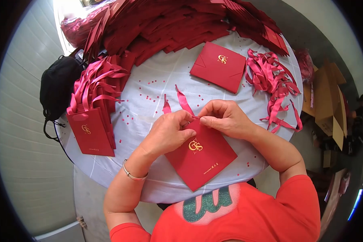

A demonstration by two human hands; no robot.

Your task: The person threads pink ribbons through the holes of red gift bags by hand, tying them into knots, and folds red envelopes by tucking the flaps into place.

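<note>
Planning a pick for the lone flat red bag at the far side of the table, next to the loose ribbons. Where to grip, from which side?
Take the flat red bag by its near-right corner, coming in from the loose ribbon pile side. It lies flat on the table, tilted, with bare cloth around that corner. Its far edge sits close to the stacked bags, so an approach from there looks crowded. Probably needs a slide or peel to lift.

A black bag (58, 86) sits beside the table, cardboard boxes (328, 101) opposite.

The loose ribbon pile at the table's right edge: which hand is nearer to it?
Right. The right hand lies just left of the ribbon pile; the left hand is farther left, beyond it.
</note>
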